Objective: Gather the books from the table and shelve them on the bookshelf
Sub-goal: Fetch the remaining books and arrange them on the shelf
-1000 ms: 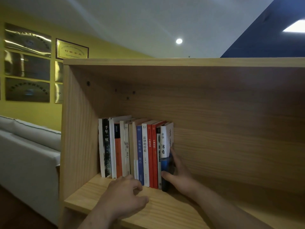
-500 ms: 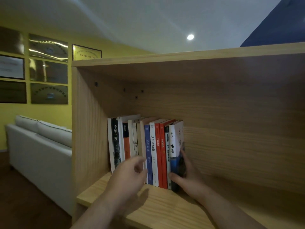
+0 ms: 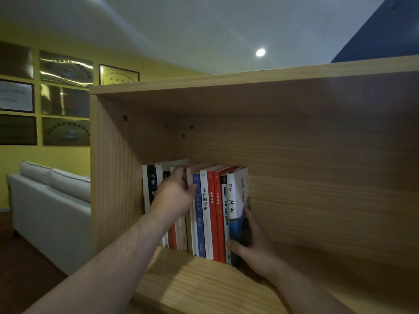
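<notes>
The books (image 3: 209, 214) stand upright in a tight row on the bookshelf (image 3: 306, 177), spines outward, at the left end of its compartment against the side panel. The end book (image 3: 234, 196), white above and blue below, closes the row on the right. The right hand (image 3: 255, 248) grasps it low down: the thumb lies across the foot of the spine and the fingers run up the outer cover, with the heel of the hand just above the shelf board (image 3: 204, 288).

The left hand (image 3: 174, 196) is raised against the spines further left, covering several of them. Its fingers reach up to the top edge of a pale book (image 3: 189, 175) and slip in beside it, while the thumb presses from the other side, over a blue spine (image 3: 200, 225), so the pale book is pinched between them near its top. To the right of the blue spine come a white spine, two red ones and a thin dark one, then the end book. Both forearms come in from the bottom of the view.

The rest of the compartment, right of the row, is bare wood. Left of the bookshelf is a white sofa (image 3: 52, 211), and above it framed plaques (image 3: 65, 100) hang on a yellow wall. A round ceiling light (image 3: 260, 52) glows overhead, and a blue wall (image 3: 385, 35) shows at the upper right.
</notes>
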Available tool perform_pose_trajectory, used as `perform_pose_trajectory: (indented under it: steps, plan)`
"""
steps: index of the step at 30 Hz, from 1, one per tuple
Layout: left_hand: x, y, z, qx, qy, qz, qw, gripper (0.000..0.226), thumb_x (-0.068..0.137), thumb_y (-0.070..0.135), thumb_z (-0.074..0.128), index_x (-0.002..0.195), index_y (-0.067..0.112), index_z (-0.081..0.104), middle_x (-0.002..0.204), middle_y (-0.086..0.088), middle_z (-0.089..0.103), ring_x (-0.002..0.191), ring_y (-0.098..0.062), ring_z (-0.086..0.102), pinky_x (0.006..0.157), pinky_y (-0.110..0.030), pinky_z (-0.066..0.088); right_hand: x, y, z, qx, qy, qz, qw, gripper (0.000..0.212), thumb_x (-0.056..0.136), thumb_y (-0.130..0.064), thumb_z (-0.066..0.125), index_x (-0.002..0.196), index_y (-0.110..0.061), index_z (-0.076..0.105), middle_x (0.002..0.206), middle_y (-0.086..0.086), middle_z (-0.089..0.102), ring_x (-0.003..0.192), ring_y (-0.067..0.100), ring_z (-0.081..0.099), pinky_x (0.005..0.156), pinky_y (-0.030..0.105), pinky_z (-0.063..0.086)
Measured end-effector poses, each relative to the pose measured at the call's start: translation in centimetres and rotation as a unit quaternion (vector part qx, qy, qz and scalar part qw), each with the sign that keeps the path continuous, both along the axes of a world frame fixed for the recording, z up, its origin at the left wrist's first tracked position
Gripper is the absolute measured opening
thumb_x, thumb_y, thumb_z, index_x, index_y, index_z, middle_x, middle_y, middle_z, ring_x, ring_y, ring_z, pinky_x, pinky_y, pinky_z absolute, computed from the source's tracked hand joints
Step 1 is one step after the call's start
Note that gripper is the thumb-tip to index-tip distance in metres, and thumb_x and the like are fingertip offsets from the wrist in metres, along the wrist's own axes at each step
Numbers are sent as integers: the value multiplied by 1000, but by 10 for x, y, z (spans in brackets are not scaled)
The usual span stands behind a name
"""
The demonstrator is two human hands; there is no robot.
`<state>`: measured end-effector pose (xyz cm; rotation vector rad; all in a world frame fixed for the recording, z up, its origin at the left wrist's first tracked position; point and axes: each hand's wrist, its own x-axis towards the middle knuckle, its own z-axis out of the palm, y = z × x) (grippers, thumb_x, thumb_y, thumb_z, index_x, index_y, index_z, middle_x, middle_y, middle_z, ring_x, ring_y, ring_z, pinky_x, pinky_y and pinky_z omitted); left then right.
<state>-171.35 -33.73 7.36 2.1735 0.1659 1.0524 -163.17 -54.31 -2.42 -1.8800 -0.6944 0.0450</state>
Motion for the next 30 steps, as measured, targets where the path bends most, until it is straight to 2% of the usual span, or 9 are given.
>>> perform_pose_trajectory:
  steps: [5,7,9,13,16,18,22,27,30]
  plan:
    - [-1,3,-5,-44,58,-50,996,46,96,30,59,138,36,42,103,13,70,89,-3,67,72,-24,56,-1,-1,0,18,6,6,1000,109,71,-47,81,152,-60,9,165,-11,26,151,20,28,120,59,31]
    - [-2,7,-1,-16,55,-29,998,44,93,33,63,133,36,45,106,11,70,91,-7,67,79,-34,60,-3,-1,0,15,8,6,1000,110,68,-50,82,149,-64,9,165,-12,26,151,20,28,119,59,31]
    - [-3,8,1,17,38,15,999,45,89,37,66,129,33,47,111,4,66,92,-14,65,78,-38,60,-2,-1,0,12,3,7,1000,113,55,-64,79,144,-71,10,164,-13,27,150,19,30,119,59,33]
    - [-3,4,-3,42,-5,57,997,50,87,33,70,132,27,49,122,-3,57,79,-15,63,63,-26,54,0,-1,-1,14,-2,10,1000,117,51,-67,76,146,-68,9,163,-13,29,150,18,31,118,58,34]
    - [-2,0,-5,10,-28,40,999,49,87,26,71,132,25,51,112,-2,65,75,-10,64,54,-14,44,-1,-1,-1,13,-1,5,1000,115,53,-64,77,147,-67,10,163,-12,28,150,19,31,118,59,35]
    - [-3,-4,-2,-9,-34,34,999,48,86,22,72,130,22,53,110,-1,67,80,-10,65,55,-13,44,-1,-2,0,9,-5,1,1000,114,54,-64,77,147,-66,10,163,-12,29,149,19,32,117,58,36]
    - [-10,-6,1,-25,-35,35,998,50,84,18,72,131,21,54,108,0,68,78,-15,67,58,-22,50,-2,-6,1,20,-1,6,1000,109,67,-51,81,150,-62,12,160,-11,32,147,19,35,116,57,38]
    - [-29,-3,-1,-39,-43,79,995,58,79,22,70,134,27,53,117,10,57,87,-19,68,71,-36,60,-2,-5,1,13,-12,7,1000,110,58,-63,77,147,-66,13,157,-15,37,144,17,39,113,57,42]
    - [-30,-4,-8,8,-46,90,995,46,82,24,63,127,26,56,115,6,55,91,-14,61,76,-37,57,0,-5,1,15,-15,10,1000,111,58,-63,77,149,-64,13,156,-14,38,143,16,40,114,56,42]
